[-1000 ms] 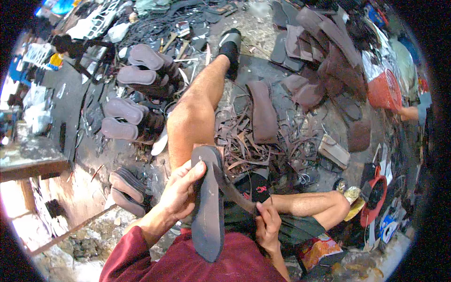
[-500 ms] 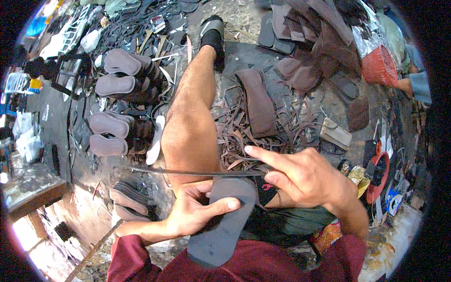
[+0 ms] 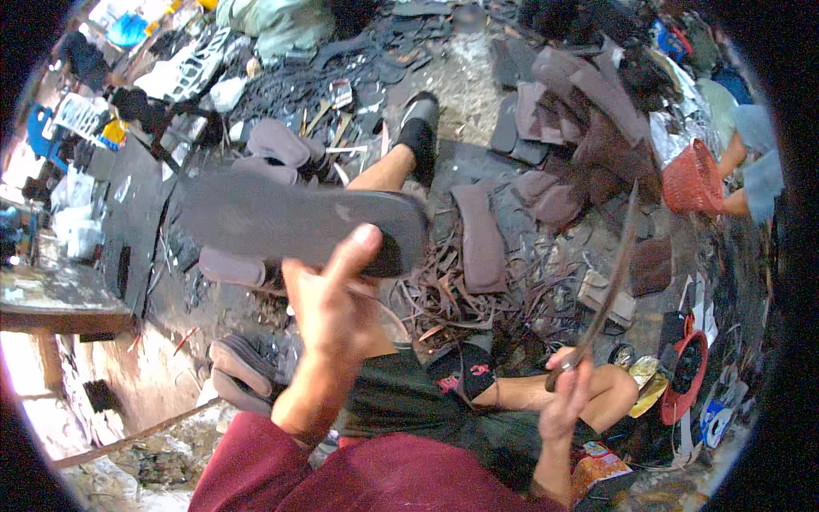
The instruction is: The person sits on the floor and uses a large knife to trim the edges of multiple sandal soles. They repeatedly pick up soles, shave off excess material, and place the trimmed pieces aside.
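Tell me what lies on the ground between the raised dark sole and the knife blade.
In the head view, between the dark sole and the knife lie a flat brown sole piece and a tangle of leather scraps.

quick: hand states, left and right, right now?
Left hand: closed, holding up a dark sandal sole.
Right hand: closed on the handle of a long blade pointing upward.

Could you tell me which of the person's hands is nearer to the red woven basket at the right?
The right. The right hand, gripping a long blade, sits below-left of the red woven basket; the left hand, holding the dark sole, is farther left.
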Action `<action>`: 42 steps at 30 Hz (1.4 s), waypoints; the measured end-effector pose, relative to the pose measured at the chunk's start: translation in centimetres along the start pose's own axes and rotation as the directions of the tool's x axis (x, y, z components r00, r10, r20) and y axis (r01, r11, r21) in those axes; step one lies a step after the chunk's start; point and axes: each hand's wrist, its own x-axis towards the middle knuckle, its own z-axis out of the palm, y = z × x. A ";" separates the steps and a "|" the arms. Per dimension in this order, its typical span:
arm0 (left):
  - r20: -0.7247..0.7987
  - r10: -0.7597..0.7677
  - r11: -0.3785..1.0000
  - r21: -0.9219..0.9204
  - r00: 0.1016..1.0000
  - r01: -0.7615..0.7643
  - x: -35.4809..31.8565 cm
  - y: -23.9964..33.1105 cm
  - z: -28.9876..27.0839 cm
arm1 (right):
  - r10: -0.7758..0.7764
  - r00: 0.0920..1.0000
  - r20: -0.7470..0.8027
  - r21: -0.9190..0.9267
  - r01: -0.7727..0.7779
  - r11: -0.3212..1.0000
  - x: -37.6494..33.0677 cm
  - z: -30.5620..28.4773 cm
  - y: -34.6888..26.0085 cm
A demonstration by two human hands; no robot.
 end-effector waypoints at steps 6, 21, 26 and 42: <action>0.161 -0.435 0.763 -0.457 0.886 0.457 -5.2 -2.1 6.6 | -0.174 0.984 -0.042 -0.252 0.158 0.955 -4.5 1.8 0.0; 0.263 -0.539 0.695 -0.398 0.800 0.599 -8.9 -5.8 3.9 | -0.118 0.992 0.047 -0.330 0.127 0.935 -2.9 -0.4 -3.1; 0.154 -0.622 0.745 -0.186 0.768 0.641 -11.0 -5.4 1.3 | -0.103 0.979 0.177 -0.347 0.160 0.924 -2.2 -1.1 -5.0; 0.080 -0.420 0.882 -0.198 0.904 0.428 -13.0 -3.6 -3.9 | 0.489 0.869 -0.078 0.438 -0.411 0.800 1.0 4.3 -1.4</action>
